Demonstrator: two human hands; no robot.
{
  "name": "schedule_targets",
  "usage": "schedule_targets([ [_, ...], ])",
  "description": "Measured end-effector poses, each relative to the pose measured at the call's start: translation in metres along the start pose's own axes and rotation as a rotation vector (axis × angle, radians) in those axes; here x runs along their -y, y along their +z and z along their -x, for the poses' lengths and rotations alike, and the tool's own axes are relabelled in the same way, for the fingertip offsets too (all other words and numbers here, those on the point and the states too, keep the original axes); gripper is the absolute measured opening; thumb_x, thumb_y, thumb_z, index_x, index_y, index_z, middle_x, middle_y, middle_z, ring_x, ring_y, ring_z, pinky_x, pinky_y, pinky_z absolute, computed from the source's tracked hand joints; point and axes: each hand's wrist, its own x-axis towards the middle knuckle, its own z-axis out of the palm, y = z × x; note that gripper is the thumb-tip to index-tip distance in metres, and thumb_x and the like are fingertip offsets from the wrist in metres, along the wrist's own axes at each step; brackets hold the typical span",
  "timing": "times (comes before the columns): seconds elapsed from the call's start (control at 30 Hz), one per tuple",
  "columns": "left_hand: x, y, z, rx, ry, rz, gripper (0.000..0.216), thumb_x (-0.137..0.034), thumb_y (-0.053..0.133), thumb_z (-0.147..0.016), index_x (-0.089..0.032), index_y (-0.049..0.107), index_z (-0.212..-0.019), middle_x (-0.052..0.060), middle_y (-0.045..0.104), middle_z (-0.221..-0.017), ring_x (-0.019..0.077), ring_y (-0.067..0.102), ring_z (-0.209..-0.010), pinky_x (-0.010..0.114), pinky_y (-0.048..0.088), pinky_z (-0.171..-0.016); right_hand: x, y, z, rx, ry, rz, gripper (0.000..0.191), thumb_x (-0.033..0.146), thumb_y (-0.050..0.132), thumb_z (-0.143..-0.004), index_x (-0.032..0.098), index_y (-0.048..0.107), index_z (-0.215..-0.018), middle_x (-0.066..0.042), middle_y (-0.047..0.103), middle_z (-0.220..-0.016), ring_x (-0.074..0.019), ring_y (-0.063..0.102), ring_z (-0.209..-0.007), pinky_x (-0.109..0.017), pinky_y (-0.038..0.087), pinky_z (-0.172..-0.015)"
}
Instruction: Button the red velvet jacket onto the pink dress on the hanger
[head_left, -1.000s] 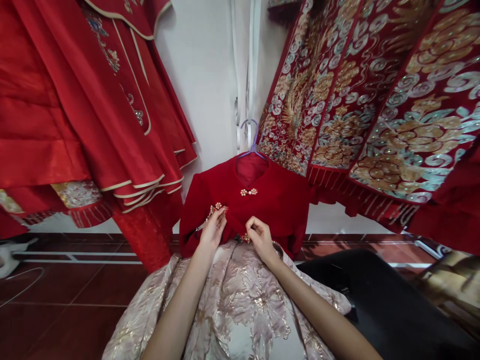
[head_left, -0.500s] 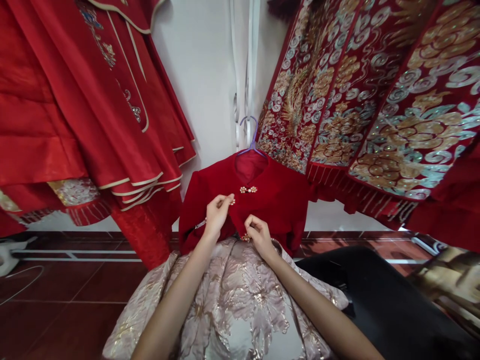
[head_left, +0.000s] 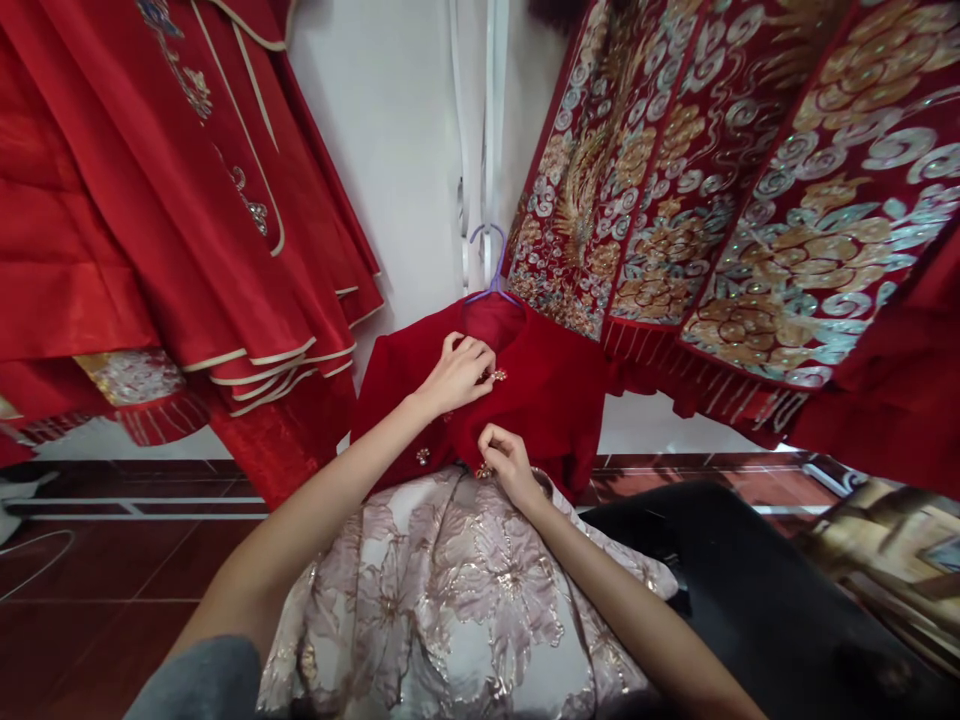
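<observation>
A red velvet jacket [head_left: 559,390] hangs in front of me on a purple hanger [head_left: 495,285], its front parted lower down. My left hand [head_left: 463,374] lies across the upper chest, fingers curled over the upper beaded frog clasp [head_left: 500,375] and hiding part of it. Lower down, my right hand [head_left: 507,462] pinches the jacket's front edge beside a lower beaded clasp [head_left: 484,470]. Another beaded ornament [head_left: 423,456] shows on the left front panel. Below the hands spreads a pale pink garment [head_left: 480,580] with a metallic flower pattern.
Red garments with cream piping [head_left: 247,280] hang at the left. A heavily embroidered red skirt [head_left: 675,230] with a beaded fringe hangs at the right. A white metal rail [head_left: 187,510] runs low behind. At the lower right is a black padded surface [head_left: 735,580].
My left hand has moved up and right from the left front edge to the upper clasp, letting go of that edge. The right hand keeps its pinch. The view has shifted slightly.
</observation>
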Motion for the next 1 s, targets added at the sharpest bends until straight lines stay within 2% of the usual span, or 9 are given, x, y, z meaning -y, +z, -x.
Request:
schedule_targets([
  [0.1, -0.001, -0.002, -0.001, 0.037, -0.003, 0.104, 0.013, -0.024, 0.048, -0.085, -0.020, 0.061, -0.087, 0.003, 0.060, -0.080, 0.0205, 0.054, -0.089, 0.051, 0.014, -0.110, -0.001, 0.000, 0.001, -0.002, 0.002, 0.009, 0.008, 0.016, 0.048, -0.065, 0.020, 0.043, -0.060, 0.005, 0.039, -0.057, -0.0105, 0.032, -0.053, -0.024, 0.027, -0.052],
  [0.23, 0.000, 0.000, -0.002, -0.044, -0.193, 0.419, 0.005, -0.029, 0.060, -0.077, -0.025, 0.062, -0.076, 0.002, 0.060, -0.069, 0.0225, 0.056, -0.087, 0.050, 0.015, -0.112, 0.002, 0.000, 0.004, 0.043, -0.050, 0.069, 0.006, 0.016, 0.049, -0.067, 0.020, 0.045, -0.064, 0.003, 0.041, -0.064, -0.0120, 0.037, -0.058, -0.025, 0.031, -0.055],
  [0.33, 0.004, 0.002, -0.002, -0.103, -0.293, 0.598, 0.008, -0.031, 0.068, -0.070, -0.026, 0.063, -0.074, 0.002, 0.059, -0.068, 0.0232, 0.058, -0.086, 0.051, 0.015, -0.113, 0.011, 0.000, -0.007, -0.024, -0.149, 0.143, 0.012, 0.022, 0.055, -0.068, 0.021, 0.052, -0.080, -0.002, 0.050, -0.086, -0.0164, 0.048, -0.077, -0.028, 0.040, -0.069],
  [0.43, 0.011, 0.004, -0.001, -0.089, -0.263, 0.508, 0.012, -0.031, 0.062, -0.075, -0.024, 0.063, -0.085, 0.005, 0.061, -0.082, 0.0245, 0.059, -0.095, 0.050, 0.012, -0.115, 0.026, 0.002, -0.039, -0.177, -0.202, 0.117, 0.036, 0.034, 0.053, -0.075, 0.024, 0.049, -0.110, -0.008, 0.052, -0.118, -0.0214, 0.049, -0.108, -0.035, 0.041, -0.092],
  [0.6, 0.022, 0.008, 0.014, -0.069, -0.217, 0.161, 0.043, -0.020, 0.051, -0.077, -0.014, 0.056, -0.119, 0.015, 0.059, -0.114, 0.0318, 0.046, -0.124, 0.051, 0.010, -0.117, 0.052, 0.016, -0.095, 0.110, 0.016, 0.282, 0.079, 0.057, 0.048, -0.081, 0.019, 0.022, -0.145, -0.011, 0.018, -0.156, -0.0232, 0.009, -0.146, -0.042, 0.015, -0.117],
  [0.73, 0.019, 0.008, 0.033, -0.093, -0.288, 0.034, 0.050, -0.022, 0.048, -0.082, -0.016, 0.049, -0.131, 0.016, 0.050, -0.134, 0.0331, 0.036, -0.134, 0.056, -0.005, -0.116, 0.051, 0.024, -0.099, 0.072, 0.210, 0.586, 0.113, 0.071, 0.051, -0.074, -0.003, 0.005, -0.147, -0.026, -0.006, -0.155, -0.0345, -0.015, -0.143, -0.050, 0.000, -0.116],
  [0.83, 0.016, 0.003, 0.044, -0.182, -0.368, -0.012, 0.053, -0.033, 0.049, -0.086, -0.013, 0.045, -0.135, 0.019, 0.043, -0.142, 0.0357, 0.034, -0.135, 0.059, -0.013, -0.112, 0.039, 0.007, -0.087, 0.003, 0.160, 0.758, 0.118, 0.071, 0.057, -0.071, -0.004, 0.006, -0.147, -0.031, -0.003, -0.154, -0.0423, -0.010, -0.142, -0.058, 0.003, -0.113],
  [0.93, 0.015, -0.006, 0.047, -0.242, -0.445, -0.073, 0.059, -0.043, 0.046, -0.088, -0.011, 0.042, -0.137, 0.021, 0.039, -0.146, 0.0374, 0.033, -0.135, 0.060, -0.015, -0.110, 0.033, -0.035, -0.075, -0.087, 0.139, 0.949, 0.111, 0.058, 0.067, -0.070, -0.001, 0.013, -0.147, -0.034, 0.014, -0.151, -0.0479, 0.008, -0.141, -0.063, 0.012, -0.110],
  [1.0, 0.014, -0.011, 0.046, -0.254, -0.476, -0.119, 0.061, -0.046, 0.043, -0.089, -0.010, 0.040, -0.139, 0.022, 0.039, -0.145, 0.0372, 0.034, -0.135, 0.060, -0.015, -0.110, 0.038, -0.067, -0.069, -0.110, 0.126, 1.095, 0.099, 0.048, 0.064, -0.075, -0.005, 0.017, -0.144, -0.035, 0.021, -0.148, -0.0448, 0.018, -0.140, -0.057, 0.020, -0.111],
])
